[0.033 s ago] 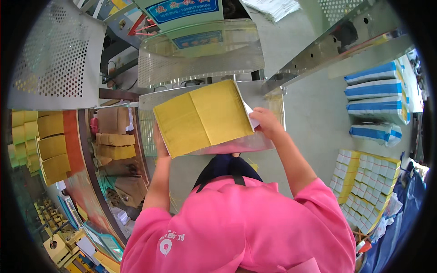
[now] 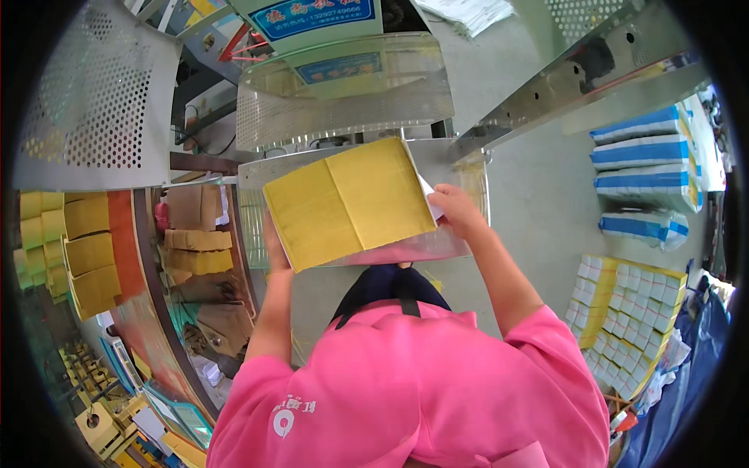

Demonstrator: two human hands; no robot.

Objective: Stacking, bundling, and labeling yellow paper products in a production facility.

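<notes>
A creased yellow sheet of paper (image 2: 351, 204), tilted with its right side higher, is held level in front of me above a metal tray. A white paper edge (image 2: 428, 199) shows beneath its right side, so there seems to be a stack of paper under it; how thick cannot be seen. My left hand (image 2: 276, 243) supports the left edge, its fingers mostly hidden behind the paper. At the right edge my right hand (image 2: 456, 209) is closed on the paper, thumb and fingers pinching near the white part.
Under the paper lies the metal tray (image 2: 460, 246), with a clear guard (image 2: 343, 97) beyond. A perforated panel (image 2: 94, 109) stands far left, above yellow paper stacks (image 2: 90, 249). Blue-and-white wrapped packs (image 2: 640, 160) and bundled white paper blocks (image 2: 628, 320) lie right. A metal beam (image 2: 562, 86) slants at upper right.
</notes>
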